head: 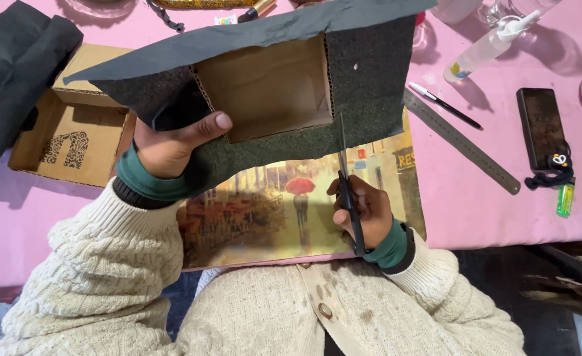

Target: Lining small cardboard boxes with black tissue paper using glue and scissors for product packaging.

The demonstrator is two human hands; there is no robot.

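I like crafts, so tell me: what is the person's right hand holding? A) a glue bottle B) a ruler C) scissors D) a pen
C: the right hand grips scissors, blades up against the dark felt-covered cardboard piece held by the left hand.

Two hands, left and right. One pair of scissors, one felt-covered cardboard box and one painted picture lie near. Far left: one open carton. Right: one ruler, one pen, one phone, one glue bottle, one lighter.
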